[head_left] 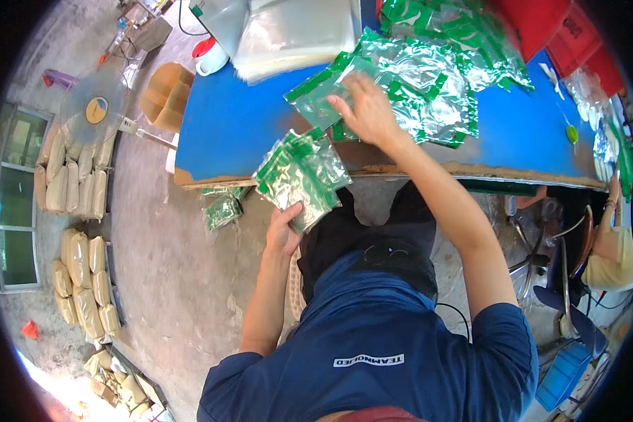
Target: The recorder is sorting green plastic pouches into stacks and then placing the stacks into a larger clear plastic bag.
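My left hand [283, 231] grips a fanned stack of green and silver foil sachets [299, 172] just off the near edge of the blue table [225, 130]. My right hand [364, 109] reaches over the table with fingers spread, resting on a single sachet [316, 95] at the edge of a loose pile of the same foil sachets [436, 77]. The pile spreads across the middle and far side of the table.
A stack of clear plastic bags [295, 32] and a white cup with a red lid [209, 56] sit at the far left of the table. Red crates [555, 28] stand at the far right. Dropped sachets [223, 209] lie on the concrete floor, with filled sacks [77, 176] at left. Another person [612, 246] sits at right.
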A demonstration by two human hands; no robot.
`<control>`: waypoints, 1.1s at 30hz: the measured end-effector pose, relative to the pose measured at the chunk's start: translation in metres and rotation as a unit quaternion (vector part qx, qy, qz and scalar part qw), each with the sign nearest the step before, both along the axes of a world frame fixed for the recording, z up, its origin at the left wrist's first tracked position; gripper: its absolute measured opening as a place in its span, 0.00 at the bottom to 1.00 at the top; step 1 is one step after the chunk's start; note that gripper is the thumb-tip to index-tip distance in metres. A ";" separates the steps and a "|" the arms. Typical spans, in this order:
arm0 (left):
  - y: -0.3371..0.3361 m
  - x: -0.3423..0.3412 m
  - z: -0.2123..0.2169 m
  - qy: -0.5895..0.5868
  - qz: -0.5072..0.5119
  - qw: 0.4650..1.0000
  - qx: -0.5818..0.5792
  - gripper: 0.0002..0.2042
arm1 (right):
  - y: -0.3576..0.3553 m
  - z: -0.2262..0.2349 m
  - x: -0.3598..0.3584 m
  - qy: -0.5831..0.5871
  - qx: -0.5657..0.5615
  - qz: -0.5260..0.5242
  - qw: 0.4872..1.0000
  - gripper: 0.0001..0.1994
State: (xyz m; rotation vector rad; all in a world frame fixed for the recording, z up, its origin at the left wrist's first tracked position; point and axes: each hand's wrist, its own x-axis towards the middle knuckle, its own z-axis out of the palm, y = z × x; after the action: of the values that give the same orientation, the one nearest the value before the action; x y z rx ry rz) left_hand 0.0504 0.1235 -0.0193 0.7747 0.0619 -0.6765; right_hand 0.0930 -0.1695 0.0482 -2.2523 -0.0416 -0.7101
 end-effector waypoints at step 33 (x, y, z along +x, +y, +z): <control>0.048 0.007 -0.012 0.134 -0.207 0.921 -0.302 0.29 | 0.065 0.033 -0.083 -0.185 -0.236 0.357 0.884 0.16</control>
State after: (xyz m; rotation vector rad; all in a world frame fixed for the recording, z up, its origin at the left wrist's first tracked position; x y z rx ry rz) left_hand 0.0579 0.1713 -0.0315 0.0876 -0.0649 -1.1333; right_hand 0.0095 -0.1047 0.0809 -2.2432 -1.2848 -0.7443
